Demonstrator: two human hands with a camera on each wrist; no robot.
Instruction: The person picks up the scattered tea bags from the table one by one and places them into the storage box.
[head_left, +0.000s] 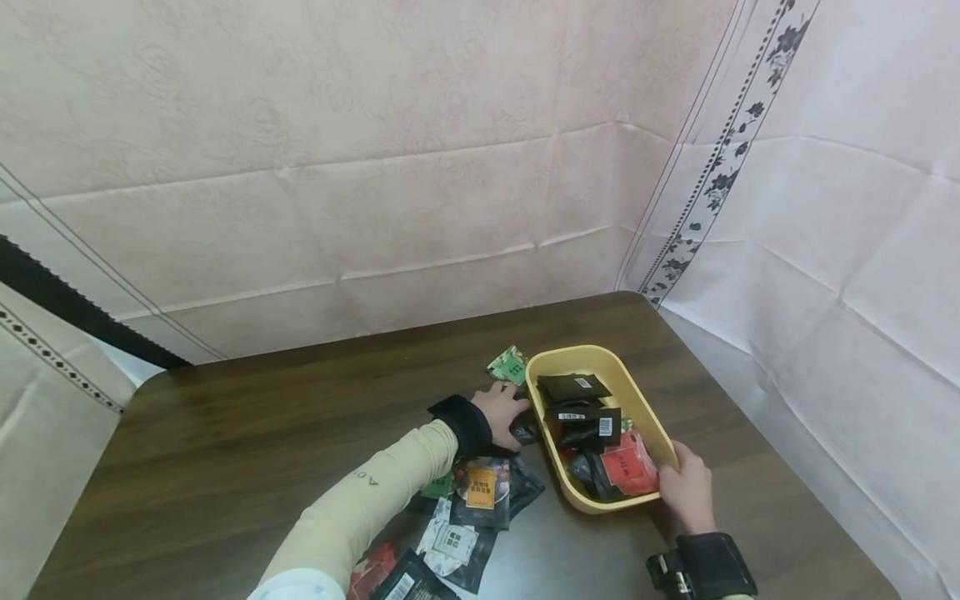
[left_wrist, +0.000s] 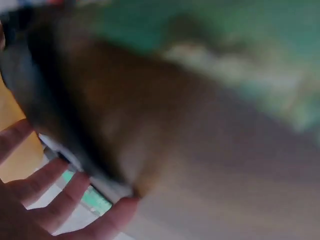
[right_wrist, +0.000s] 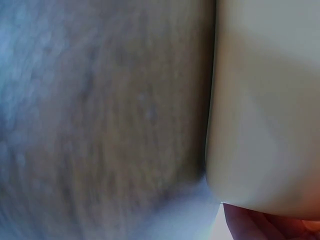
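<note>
At the back right of the table, a yellow plastic basket (head_left: 592, 358) holds several black packets (head_left: 592, 427) and a red packet (head_left: 628, 465). My right hand (head_left: 686, 487) grips the basket's near right corner, its fingers partly hidden by the rim. In the right wrist view the basket's outer wall (right_wrist: 265, 110) fills one side. Beside the basket's left wall, my left hand (head_left: 501, 414) holds a shiny black packet (head_left: 527, 427). The left wrist view shows blurred fingers (left_wrist: 60, 197) along that packet's edge.
A green packet (head_left: 508, 365) lies just behind the left hand, against the basket. Several more packets, among them one with an orange label (head_left: 481, 488) and a grey-white one (head_left: 454, 540), overlap near the left forearm. The brown table (head_left: 300, 400) borders hanging cloth (head_left: 420, 192).
</note>
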